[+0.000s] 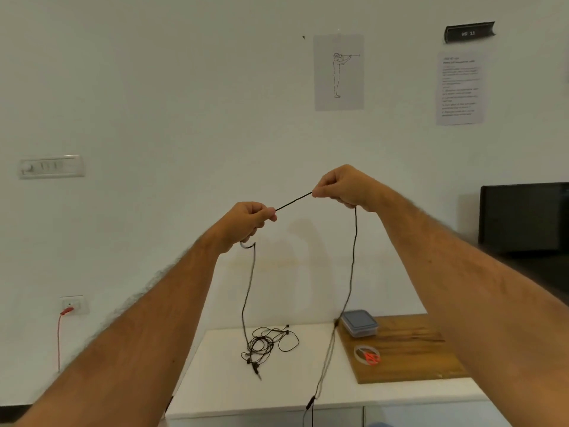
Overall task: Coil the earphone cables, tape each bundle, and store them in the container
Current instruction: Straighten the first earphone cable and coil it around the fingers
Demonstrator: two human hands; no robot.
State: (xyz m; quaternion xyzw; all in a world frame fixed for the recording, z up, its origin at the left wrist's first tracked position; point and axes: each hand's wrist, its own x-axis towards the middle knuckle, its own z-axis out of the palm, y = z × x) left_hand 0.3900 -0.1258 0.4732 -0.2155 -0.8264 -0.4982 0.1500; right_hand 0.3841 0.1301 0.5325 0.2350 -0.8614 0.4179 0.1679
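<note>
Both arms are raised high above the table. My left hand (248, 221) and my right hand (341, 186) each pinch a black earphone cable (294, 201), stretched taut between them. One length hangs from the left hand down to a tangled pile of black earphone cables (264, 345) on the white table (221, 380). The other length drops from the right hand past the table's front edge. A small lidded container (359, 322) stands on a wooden board (409, 343), with a roll of clear tape (363, 352) in front of it.
Orange-handled scissors (372, 358) lie on the tape roll. A black box (523, 217) stands at the right. On the wall are paper sheets (338, 72), a switch panel (50, 166) and a socket with a red plug (69, 309).
</note>
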